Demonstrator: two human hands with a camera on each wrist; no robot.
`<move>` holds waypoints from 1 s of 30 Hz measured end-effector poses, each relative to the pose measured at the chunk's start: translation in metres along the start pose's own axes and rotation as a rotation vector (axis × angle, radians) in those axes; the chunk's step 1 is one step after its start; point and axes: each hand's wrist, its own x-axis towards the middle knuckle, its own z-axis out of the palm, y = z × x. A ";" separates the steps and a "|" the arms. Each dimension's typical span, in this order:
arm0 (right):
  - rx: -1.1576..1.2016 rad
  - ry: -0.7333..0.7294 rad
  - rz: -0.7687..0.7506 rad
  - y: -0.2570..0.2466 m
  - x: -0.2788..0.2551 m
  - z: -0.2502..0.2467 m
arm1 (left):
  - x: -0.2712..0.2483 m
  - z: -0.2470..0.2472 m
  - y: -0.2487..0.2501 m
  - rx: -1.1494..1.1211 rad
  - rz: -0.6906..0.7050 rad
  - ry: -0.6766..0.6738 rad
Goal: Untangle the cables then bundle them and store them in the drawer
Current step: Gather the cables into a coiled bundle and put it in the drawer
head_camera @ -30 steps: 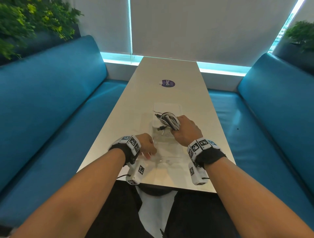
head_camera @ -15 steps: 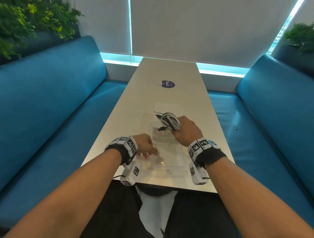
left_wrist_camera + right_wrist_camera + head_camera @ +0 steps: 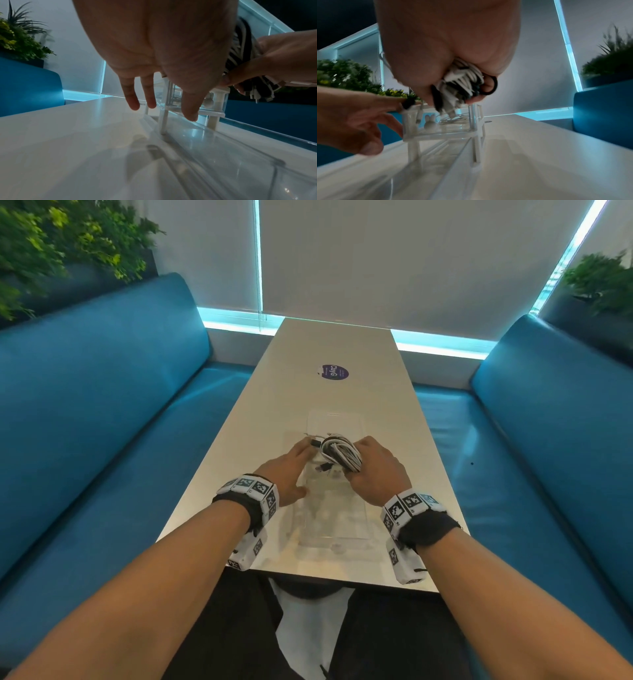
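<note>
1. Teal bench seats flank a long white table [image 3: 342, 354] whose far end meets a blind-covered wall; a round purple sticker [image 3: 333, 372] lies on the tabletop nearer that far end.
2. At the near end stands a clear acrylic drawer unit [image 3: 334, 422] on white posts, with its transparent drawer [image 3: 334, 529] drawn out toward the near edge.
3. The right hand [image 3: 376, 469] clenches a coiled bundle of black and white cables [image 3: 340, 454], holding it just above the unit, plug ends dangling.
4. The left hand [image 3: 291, 470] is slack, fingers straight, reaching along the unit's left side toward the bundle; it grasps nothing.
5. Judgement: bundling looks done and storing is in hand.
6. To do it well, steady the unit with the left hand, lower the coil over the pulled-out drawer, tuck in the loose plugs so none snags the rim, then let go.
</note>
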 end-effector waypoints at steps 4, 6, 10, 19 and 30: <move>-0.037 -0.143 -0.059 0.000 -0.017 -0.004 | 0.001 0.001 -0.002 -0.058 0.001 -0.031; -0.163 -0.270 -0.051 0.000 -0.025 -0.004 | 0.000 0.001 -0.002 -0.083 -0.004 -0.053; -0.494 -0.414 0.020 0.001 -0.032 0.007 | -0.001 -0.001 0.002 -0.082 -0.042 -0.063; -0.605 -0.344 0.132 -0.034 -0.019 0.022 | 0.001 -0.004 0.007 -0.088 -0.062 -0.059; -0.408 -0.335 0.224 -0.036 -0.013 0.047 | -0.007 0.000 0.018 -0.064 -0.069 -0.065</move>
